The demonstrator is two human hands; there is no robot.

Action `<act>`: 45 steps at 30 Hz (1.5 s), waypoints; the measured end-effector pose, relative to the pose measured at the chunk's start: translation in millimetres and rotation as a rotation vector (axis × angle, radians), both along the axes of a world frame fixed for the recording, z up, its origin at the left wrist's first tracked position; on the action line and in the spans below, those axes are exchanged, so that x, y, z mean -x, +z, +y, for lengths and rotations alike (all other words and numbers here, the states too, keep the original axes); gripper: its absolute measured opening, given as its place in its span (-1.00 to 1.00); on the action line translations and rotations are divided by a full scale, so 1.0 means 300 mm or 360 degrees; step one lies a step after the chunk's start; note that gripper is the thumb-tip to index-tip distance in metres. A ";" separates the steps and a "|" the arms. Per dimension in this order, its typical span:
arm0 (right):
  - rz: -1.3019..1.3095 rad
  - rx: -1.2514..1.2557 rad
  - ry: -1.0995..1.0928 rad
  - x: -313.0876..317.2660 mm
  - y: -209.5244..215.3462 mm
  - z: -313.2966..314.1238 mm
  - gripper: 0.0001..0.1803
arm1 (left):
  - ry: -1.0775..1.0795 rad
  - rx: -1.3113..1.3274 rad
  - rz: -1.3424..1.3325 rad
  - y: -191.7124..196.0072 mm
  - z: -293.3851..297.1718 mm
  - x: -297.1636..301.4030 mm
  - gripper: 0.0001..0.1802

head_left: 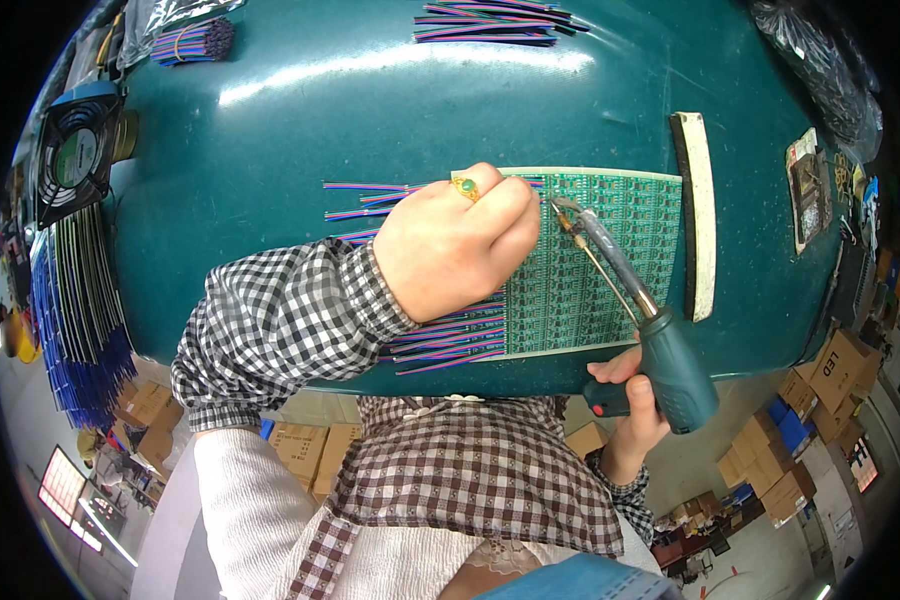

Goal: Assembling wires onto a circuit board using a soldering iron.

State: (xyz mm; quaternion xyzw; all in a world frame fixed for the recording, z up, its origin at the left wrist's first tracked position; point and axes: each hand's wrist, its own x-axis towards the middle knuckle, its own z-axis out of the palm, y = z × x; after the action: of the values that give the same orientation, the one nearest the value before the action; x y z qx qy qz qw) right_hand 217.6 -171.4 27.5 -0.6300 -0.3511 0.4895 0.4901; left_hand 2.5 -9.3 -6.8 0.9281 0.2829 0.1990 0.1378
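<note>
The green panel of small circuit boards lies flat on the smooth, shiny green tabletop. Along its left edge are many thin wires in blue, red and black, both above and below the left hand. This side seems to be largely supplied with wires; whether each one is joined cannot be told. The columns toward the right edge of the panel show no wires, so perhaps they are left to do. Beyond the far edge, a loose pile of similar wires lies apart.

The left hand is curled over the panel's left part; its fingertips are hidden, so one cannot tell what it pinches. The right hand, at the near right corner, has its fingers closed around a soldering gun with a dull plastic body; its slim metal tip is above the panel, close to the left hand. Just beside the right edge stands a long, slightly curved whitish bar with a dark side.
</note>
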 end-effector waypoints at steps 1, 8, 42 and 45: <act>0.0000 0.0000 0.0000 -0.002 -0.001 -0.002 -0.41 | -0.0007 0.0004 0.0009 0.001 0.000 -0.001 -0.59; -0.0050 -0.0012 0.0075 -0.025 -0.010 -0.012 -0.43 | -0.0005 -0.0015 0.0006 -0.001 -0.001 0.000 -0.59; 0.0040 0.0073 -0.0013 0.005 -0.006 -0.010 -0.37 | 0.0001 0.0001 0.0005 0.007 0.007 -0.001 -0.66; 0.0026 0.0020 0.0025 -0.001 -0.005 -0.006 -0.37 | 0.0000 0.0005 -0.0002 0.004 0.006 -0.001 -0.66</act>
State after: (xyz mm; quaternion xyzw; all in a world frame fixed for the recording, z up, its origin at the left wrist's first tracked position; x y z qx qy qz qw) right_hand 217.8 -173.3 25.9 -0.6263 -0.3488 0.5008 0.4851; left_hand 2.8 -7.4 -5.7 0.9278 0.2831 0.1992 0.1394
